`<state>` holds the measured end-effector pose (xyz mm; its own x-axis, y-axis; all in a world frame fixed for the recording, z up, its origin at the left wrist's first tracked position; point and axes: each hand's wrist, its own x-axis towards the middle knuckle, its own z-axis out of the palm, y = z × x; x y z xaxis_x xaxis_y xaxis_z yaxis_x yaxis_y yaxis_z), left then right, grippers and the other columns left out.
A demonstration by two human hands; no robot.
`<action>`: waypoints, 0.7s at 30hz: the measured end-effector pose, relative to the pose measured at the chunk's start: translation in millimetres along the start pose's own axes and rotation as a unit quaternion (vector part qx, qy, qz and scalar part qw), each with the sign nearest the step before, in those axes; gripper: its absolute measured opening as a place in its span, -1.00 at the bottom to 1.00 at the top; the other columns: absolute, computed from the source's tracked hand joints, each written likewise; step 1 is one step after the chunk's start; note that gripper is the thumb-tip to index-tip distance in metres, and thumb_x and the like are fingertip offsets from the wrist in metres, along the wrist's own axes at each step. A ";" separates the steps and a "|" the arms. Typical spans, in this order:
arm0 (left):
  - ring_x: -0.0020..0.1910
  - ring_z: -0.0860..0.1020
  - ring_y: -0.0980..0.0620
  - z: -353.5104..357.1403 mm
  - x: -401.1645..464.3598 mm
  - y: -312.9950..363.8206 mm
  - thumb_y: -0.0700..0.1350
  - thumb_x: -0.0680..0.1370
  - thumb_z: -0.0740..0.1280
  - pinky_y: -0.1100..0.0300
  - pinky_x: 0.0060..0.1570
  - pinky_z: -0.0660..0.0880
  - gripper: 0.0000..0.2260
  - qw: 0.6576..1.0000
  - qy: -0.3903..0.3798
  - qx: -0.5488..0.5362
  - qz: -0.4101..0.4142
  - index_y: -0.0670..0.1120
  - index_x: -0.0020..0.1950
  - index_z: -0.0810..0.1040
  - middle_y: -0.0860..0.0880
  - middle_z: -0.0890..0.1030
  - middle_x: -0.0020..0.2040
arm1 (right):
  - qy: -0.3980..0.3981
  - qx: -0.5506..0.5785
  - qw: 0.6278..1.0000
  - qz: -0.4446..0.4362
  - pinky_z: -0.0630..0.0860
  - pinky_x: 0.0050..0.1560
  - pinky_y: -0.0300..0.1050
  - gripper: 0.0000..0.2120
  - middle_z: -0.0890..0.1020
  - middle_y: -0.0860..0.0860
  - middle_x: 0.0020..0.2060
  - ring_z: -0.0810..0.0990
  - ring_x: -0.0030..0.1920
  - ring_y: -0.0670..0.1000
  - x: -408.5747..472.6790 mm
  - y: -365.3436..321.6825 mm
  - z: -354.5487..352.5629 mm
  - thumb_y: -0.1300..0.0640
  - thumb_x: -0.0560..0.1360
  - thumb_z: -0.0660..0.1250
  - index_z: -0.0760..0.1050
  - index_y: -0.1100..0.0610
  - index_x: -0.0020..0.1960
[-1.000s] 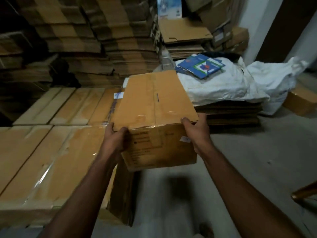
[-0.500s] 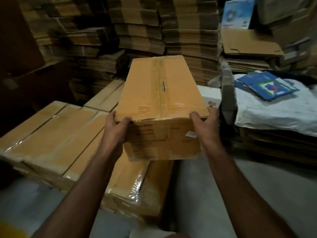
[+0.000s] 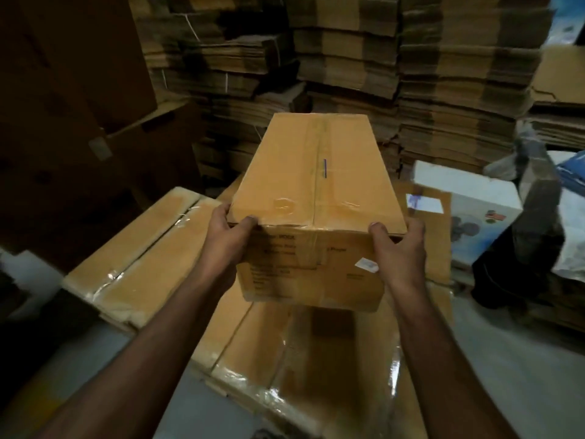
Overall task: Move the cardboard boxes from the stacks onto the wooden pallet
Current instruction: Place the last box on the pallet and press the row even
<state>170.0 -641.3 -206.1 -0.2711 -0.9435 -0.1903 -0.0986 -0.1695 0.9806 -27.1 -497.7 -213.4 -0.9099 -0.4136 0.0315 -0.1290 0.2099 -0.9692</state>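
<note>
Tight quarters, with room only at the floor edges

We see bare floor (image 3: pixel 506 359) open at right and lower left; ahead, the wrapped boxes (image 3: pixel 152 264) fill the low ground under the carried box (image 3: pixel 319 198) — both hands are occupied on it — while flattened-cardboard stacks (image 3: pixel 364 74) wall off the back and a white box (image 3: pixel 465 198) crowds the right.

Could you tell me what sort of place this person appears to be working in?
Probably a packaging storeroom or warehouse: tall stacks of flattened cardboard line the back, taped cartons lie in low rows, and both hands carry a sealed cardboard box.
</note>
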 end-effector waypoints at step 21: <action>0.09 0.58 0.00 -307.0 300.6 41.9 -0.12 0.63 0.29 0.13 -0.23 0.50 -0.55 0.993 -0.112 0.026 -0.031 0.04 0.49 0.27 -0.07 0.57 0.23 | 0.078 -0.004 0.993 0.086 0.46 -0.34 -0.16 -0.54 0.56 0.05 0.09 0.56 -0.05 0.02 -81.1 -91.7 400.0 -0.03 0.54 0.35 0.30 0.04 0.37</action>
<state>378.4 -1019.4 -207.8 -0.4677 -0.8440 -0.2624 -0.1705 -0.2051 0.9638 216.2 -837.8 -224.7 -0.9689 -0.2283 -0.0959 0.0311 0.2722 -0.9617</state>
